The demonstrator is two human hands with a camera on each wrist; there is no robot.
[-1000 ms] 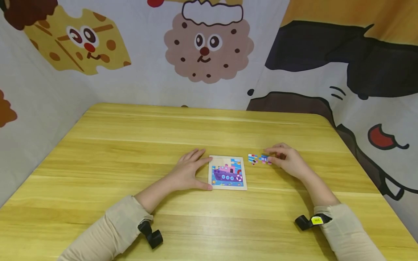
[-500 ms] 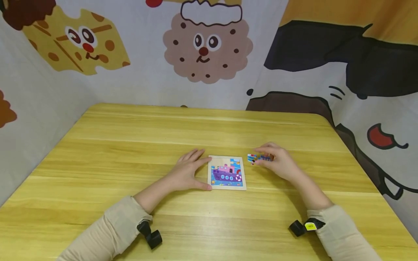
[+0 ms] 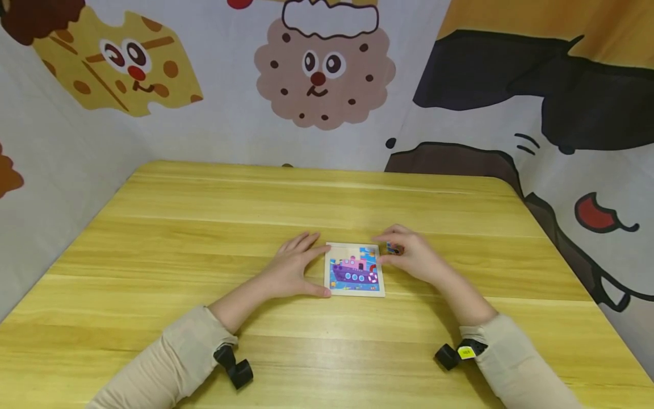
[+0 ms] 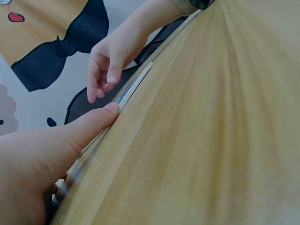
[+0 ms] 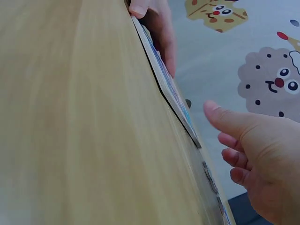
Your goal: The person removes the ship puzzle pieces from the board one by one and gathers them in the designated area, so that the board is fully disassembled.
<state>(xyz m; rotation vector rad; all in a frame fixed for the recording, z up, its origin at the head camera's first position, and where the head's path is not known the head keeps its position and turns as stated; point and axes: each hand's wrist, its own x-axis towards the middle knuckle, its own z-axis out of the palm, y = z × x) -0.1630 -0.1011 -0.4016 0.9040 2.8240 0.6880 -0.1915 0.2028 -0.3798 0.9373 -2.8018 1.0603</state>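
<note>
A square jigsaw puzzle [image 3: 355, 278] in a pale frame shows a purple and pink boat, with bare board at its upper left. My left hand [image 3: 288, 275] spreads beside it, straight thumb and index finger touching the left corners. Over the right edge hovers my right hand [image 3: 414, 257], thumb and fingers apart and nothing between them in the right wrist view. Under that hand lies a loose puzzle piece [image 3: 394, 248], partly covered. The right wrist view shows two loose pieces on the table past the frame, a nearer piece [image 5: 210, 177] and a farther piece [image 5: 224, 211].
The wooden table [image 3: 230, 199] stretches out on all sides of the puzzle. A cloth with cartoon figures [image 3: 327, 74] hangs behind its far edge. Black straps [image 3: 235, 366] are worn at both sleeve cuffs.
My right hand has moved left from the loose pieces toward the puzzle's upper right edge, now covering most of them in the head view. My left hand and the puzzle stay put.
</note>
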